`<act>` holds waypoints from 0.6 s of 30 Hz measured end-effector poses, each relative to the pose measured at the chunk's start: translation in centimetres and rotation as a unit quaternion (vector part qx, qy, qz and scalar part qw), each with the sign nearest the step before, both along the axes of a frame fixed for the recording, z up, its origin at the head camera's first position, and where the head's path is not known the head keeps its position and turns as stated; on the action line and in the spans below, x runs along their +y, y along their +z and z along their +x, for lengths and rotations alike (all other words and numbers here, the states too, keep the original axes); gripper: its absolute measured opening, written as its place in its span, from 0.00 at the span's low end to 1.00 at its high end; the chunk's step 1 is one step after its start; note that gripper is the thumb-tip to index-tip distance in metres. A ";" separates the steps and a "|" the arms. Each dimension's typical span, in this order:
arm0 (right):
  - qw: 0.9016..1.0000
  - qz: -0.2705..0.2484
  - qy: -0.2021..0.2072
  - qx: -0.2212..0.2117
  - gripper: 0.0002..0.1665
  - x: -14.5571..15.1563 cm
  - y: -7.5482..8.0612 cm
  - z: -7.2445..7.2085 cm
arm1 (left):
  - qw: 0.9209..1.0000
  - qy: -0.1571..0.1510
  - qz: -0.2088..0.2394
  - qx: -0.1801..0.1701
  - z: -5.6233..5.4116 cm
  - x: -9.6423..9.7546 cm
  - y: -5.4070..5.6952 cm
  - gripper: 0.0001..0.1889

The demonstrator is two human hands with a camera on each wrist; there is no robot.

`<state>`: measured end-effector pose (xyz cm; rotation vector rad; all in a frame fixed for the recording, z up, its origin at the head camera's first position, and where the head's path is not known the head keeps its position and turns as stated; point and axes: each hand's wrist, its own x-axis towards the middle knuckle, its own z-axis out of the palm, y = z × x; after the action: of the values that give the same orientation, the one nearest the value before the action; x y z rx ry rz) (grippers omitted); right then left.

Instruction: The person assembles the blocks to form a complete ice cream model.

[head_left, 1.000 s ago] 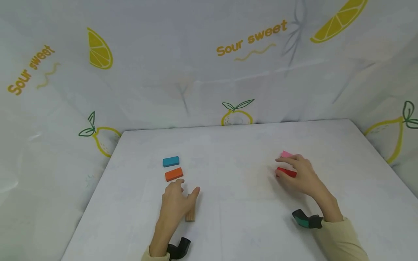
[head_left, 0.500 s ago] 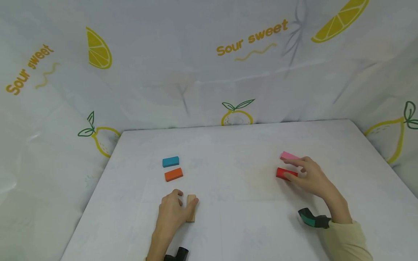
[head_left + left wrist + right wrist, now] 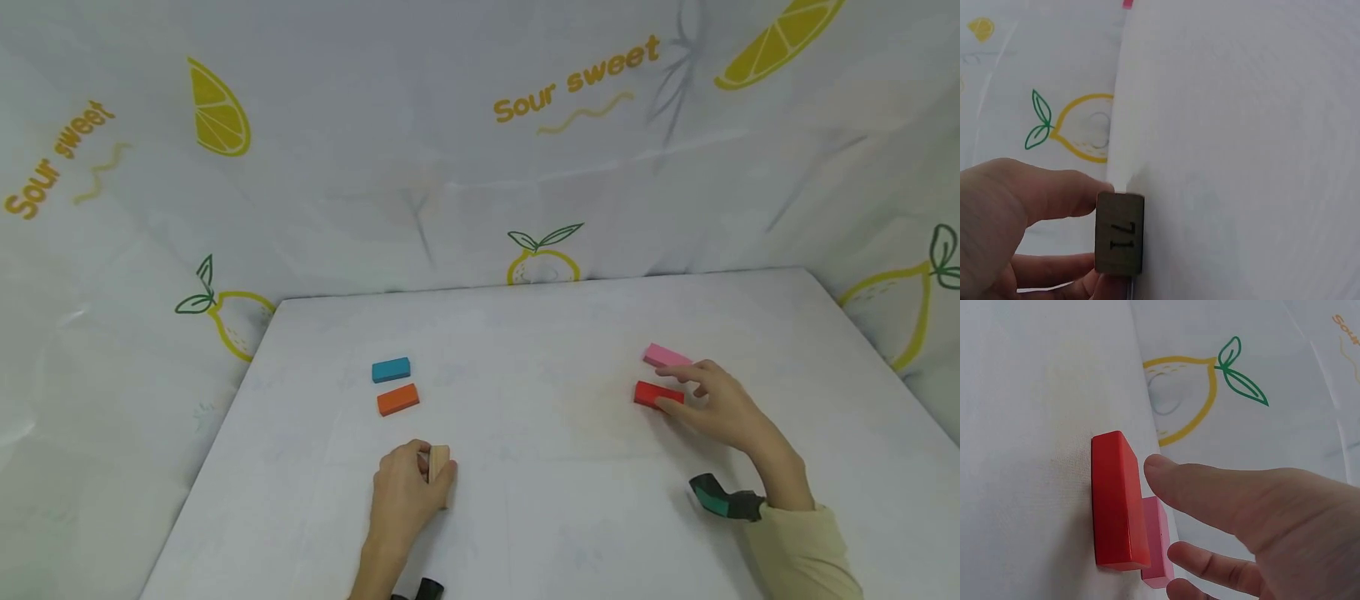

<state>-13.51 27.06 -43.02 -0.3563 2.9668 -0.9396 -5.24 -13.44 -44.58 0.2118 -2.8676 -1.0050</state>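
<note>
My left hand (image 3: 405, 487) grips a plain wooden block (image 3: 439, 461) between thumb and fingers at the front left of the table. In the left wrist view the end of this wooden block (image 3: 1120, 234) faces the camera and bears the number 71. At the right, my right hand (image 3: 716, 412) hovers over a red block (image 3: 651, 394) with its fingers spread and nothing between them. The right wrist view has the thumb (image 3: 1210, 494) apart from the red block (image 3: 1116, 506). A pink block (image 3: 666, 356) lies just behind it, partly overlapped by the fingers.
On the left of the white table (image 3: 525, 375) lie a blue block (image 3: 391, 370) and an orange block (image 3: 397, 399), one behind the other. A white curtain (image 3: 420, 150) with lemon prints stands behind the table.
The left hand has come down and closed its thumb and fingers on the wooden block. The right hand has drawn back slightly to the right, off the red block.
</note>
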 end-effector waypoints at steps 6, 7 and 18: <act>1.000 0.002 -0.002 -0.003 0.26 0.0 -0.1 -0.1 | 0.998 0.029 -0.008 0.056 -0.1 0.5 -0.9 0.12; 1.000 0.002 -0.001 -0.002 0.26 0.0 -0.2 -0.1 | 0.997 0.031 -0.008 0.065 -0.1 0.6 -1.0 0.12; 1.000 0.009 0.001 -0.008 0.26 -0.1 -0.3 -0.2 | 0.998 0.029 -0.019 0.053 0.2 0.4 -1.0 0.13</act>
<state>-13.68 26.92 -43.32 -0.3481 2.9580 -0.9105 -5.02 -13.03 -45.63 0.2311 -2.7646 -0.9219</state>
